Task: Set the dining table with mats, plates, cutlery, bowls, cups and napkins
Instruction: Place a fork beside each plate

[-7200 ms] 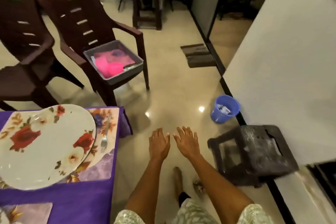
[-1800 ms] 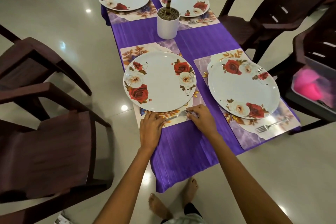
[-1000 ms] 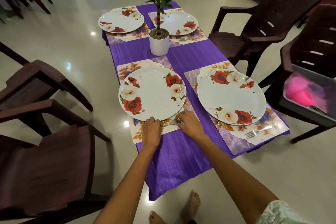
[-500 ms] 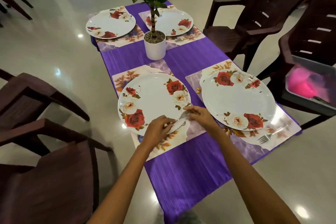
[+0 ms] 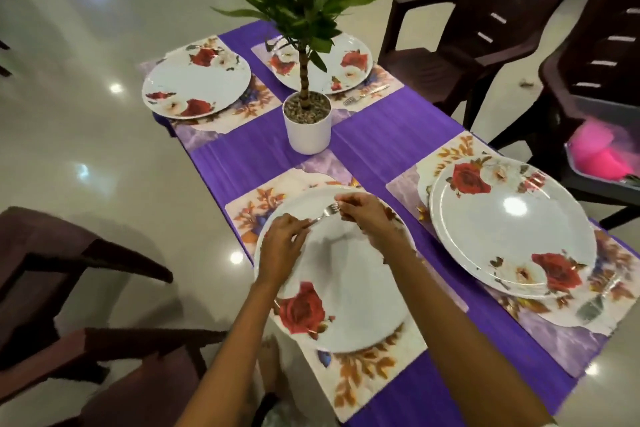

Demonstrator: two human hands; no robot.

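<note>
Pinching fork (image 5: 325, 213) between left hand (image 5: 282, 243) and right hand (image 5: 363, 215) over plate (image 5: 346, 288), needing level lowering onto mat (image 5: 363, 374) beside rim.

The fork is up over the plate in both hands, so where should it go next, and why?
Probably down onto the placemat beside the plate. Both hands, left and right, pinch the fork above the plate, while the fork at the far right setting lies on its mat.
</note>
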